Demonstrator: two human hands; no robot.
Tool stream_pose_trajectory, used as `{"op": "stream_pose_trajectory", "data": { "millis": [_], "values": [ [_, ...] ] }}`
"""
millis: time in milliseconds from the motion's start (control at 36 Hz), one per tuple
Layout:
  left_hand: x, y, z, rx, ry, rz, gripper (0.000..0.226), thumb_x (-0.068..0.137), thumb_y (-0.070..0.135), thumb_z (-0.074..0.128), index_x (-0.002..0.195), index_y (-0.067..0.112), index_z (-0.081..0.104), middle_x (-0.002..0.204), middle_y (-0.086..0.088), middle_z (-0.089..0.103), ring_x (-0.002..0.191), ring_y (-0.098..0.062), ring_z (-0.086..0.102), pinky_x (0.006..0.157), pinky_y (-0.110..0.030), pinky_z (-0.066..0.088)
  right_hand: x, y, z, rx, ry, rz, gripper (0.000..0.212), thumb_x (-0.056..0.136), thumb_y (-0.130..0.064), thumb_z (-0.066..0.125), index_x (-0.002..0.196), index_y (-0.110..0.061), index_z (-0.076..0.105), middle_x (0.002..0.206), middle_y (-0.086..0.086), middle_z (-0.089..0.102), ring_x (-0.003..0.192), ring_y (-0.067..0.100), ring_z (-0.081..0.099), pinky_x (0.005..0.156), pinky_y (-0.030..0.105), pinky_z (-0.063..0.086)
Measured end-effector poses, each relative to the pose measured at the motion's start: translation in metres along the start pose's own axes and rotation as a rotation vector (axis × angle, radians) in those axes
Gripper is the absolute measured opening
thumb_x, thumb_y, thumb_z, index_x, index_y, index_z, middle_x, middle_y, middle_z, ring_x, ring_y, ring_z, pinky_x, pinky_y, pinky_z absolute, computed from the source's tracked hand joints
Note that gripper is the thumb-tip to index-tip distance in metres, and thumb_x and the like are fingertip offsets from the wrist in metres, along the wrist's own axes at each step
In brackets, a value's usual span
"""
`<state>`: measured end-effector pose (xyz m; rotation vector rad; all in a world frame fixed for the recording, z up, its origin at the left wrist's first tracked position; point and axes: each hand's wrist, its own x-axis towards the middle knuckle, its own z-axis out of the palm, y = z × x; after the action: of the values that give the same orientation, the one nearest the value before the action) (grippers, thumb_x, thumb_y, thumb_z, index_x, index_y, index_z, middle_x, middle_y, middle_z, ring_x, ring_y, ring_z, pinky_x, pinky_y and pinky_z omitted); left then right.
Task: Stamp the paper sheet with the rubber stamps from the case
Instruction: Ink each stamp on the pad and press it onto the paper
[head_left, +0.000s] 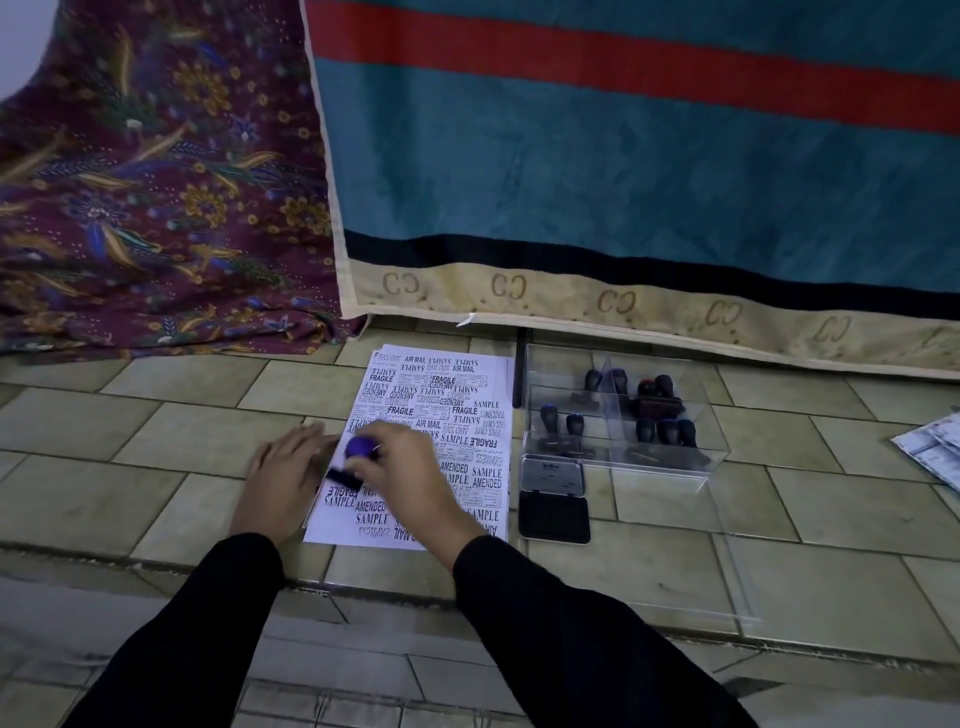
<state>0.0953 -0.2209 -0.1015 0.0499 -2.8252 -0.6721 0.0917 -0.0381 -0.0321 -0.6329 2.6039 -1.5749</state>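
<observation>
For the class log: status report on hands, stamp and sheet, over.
Right hand grips purple-handled stamp on the paper sheet. Left hand flat, steadying the sheet's left edge. Sheet crowded with prints. Ink pad open beside case; nothing blocking.

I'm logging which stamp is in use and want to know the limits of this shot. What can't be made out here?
All in the head view:
- Stamp: its face text is hidden, pointing down at the paper sheet, and the right hand covers part of it.
- Prints beneath both hands: covered.
- Left hand: whether it presses the sheet or the floor is unclear.
- Stamps in the clear case: labels too small and dark.
- Ink pad lid text: blurred.
</observation>
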Motion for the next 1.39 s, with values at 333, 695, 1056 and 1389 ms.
{"op": "stream_pose_trajectory", "data": {
  "millis": [333,695,1056,1389],
  "values": [
    [0.008,0.013,-0.003,-0.632,0.135,-0.219,0.036,0.099,-0.002,0.042,0.122,0.019,0.059,0.126,0.003,0.059,0.122,-0.006,0.054,0.099,-0.013,0.036,-0.002,0.058,-0.189,-0.223,0.420,0.275,0.028,0.084,-0.017,0.067,0.111,-0.016,0.061,0.105,0.003,0.066,0.077,0.007,0.064,0.068,0.013,0.053],
    [0.005,0.163,0.042,-0.410,-0.124,0.185,0.037,0.101,0.017,0.046,0.138,0.023,0.047,0.148,0.004,0.043,0.137,-0.007,0.031,0.118,-0.036,0.021,-0.011,0.095,-0.211,-0.595,0.259,0.368,0.016,0.087,-0.016,0.061,0.101,-0.008,0.058,0.095,0.017,0.067,0.091,0.032,0.061,0.075,0.031,0.048],
    [-0.003,0.186,0.090,-0.196,-0.106,0.201,0.041,0.096,0.004,0.040,0.134,0.019,0.047,0.147,0.000,0.046,0.144,-0.014,0.028,0.121,-0.038,0.003,0.005,0.084,-0.210,-0.919,0.049,0.353,0.018,0.089,-0.005,0.052,0.106,-0.001,0.057,0.106,0.022,0.060,0.096,0.035,0.060,0.071,0.034,0.047],
    [-0.004,0.179,0.098,-0.159,-0.107,0.210,0.043,0.098,0.009,0.037,0.138,0.023,0.043,0.152,0.003,0.039,0.147,-0.011,0.020,0.123,-0.037,-0.001,0.031,0.084,-0.232,-0.764,0.064,0.413,0.020,0.089,-0.002,0.048,0.100,0.000,0.066,0.106,0.019,0.066,0.100,0.033,0.060,0.086,0.039,0.052]
  ]
}}
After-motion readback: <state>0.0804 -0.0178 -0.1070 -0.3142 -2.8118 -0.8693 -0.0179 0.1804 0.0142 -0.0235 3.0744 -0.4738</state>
